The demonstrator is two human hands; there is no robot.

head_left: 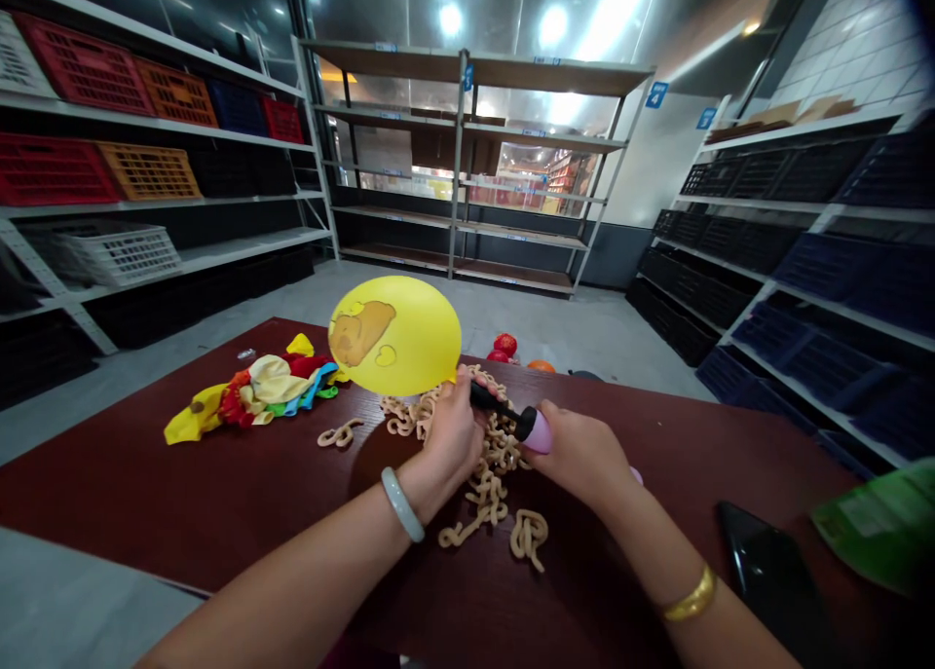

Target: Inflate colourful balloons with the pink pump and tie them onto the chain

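A yellow balloon [420,333], printed with a brown cartoon animal, is partly inflated above the table. My left hand [454,430] pinches its neck at the black nozzle end of a hand balloon pump [539,433]. Around the pump's pale purple body my right hand [580,450] is closed; much of that body is hidden by the fingers. Beneath both hands lies a loose pile of beige, twisted cord-like pieces [488,499]. Several limp balloons [281,387] in yellow, red, cream, blue and green are heaped to the left.
The dark red table [292,508] carries a black phone [766,562] and a green package [883,528] at the right. Red round items [504,344] show past its far edge. Shelving with crates [146,172] lines the left; a metal rack [457,153] stands behind.
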